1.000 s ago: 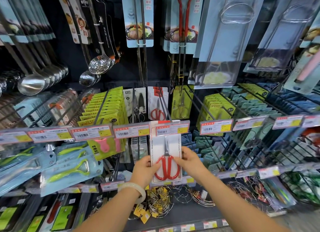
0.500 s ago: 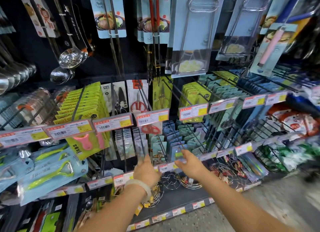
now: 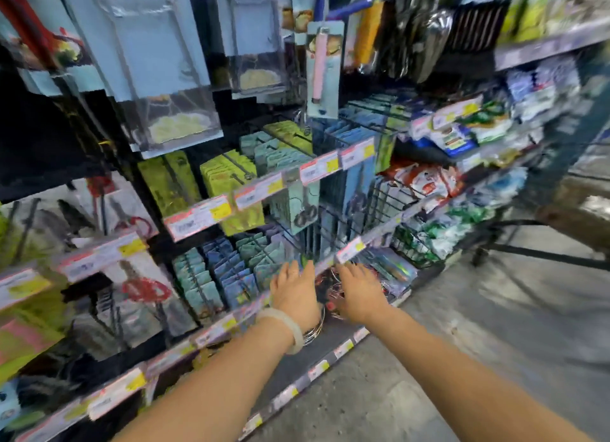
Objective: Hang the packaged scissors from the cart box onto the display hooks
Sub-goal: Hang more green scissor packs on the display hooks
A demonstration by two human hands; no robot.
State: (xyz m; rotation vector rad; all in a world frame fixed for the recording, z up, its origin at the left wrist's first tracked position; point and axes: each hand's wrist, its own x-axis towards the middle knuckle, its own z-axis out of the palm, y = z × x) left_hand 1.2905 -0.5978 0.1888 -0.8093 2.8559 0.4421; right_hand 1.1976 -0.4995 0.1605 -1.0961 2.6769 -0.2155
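The view is blurred by motion. A white card pack of red-handled scissors (image 3: 145,288) hangs on a display hook at the lower left, below a price tag. Another red-handled pack (image 3: 132,217) hangs on the row above it. My left hand (image 3: 295,293), with a pale bangle on the wrist, is stretched out in front of the lower hooks, fingers apart and empty. My right hand (image 3: 359,291) is beside it, also empty with fingers spread. Neither hand touches a pack. The cart box is not in view.
Hooks full of green and blue carded tools (image 3: 231,184) fill the rack above my hands. Wire rings (image 3: 330,296) lie on the shelf under them. A wire basket with bagged goods (image 3: 439,230) stands right. A dark cart frame (image 3: 528,240) sits on the grey floor at right.
Both hands held the red scissors pack up to the hook, then let it go. The pack now hangs at the left. My view has swung right and the empty hands have dropped lower.
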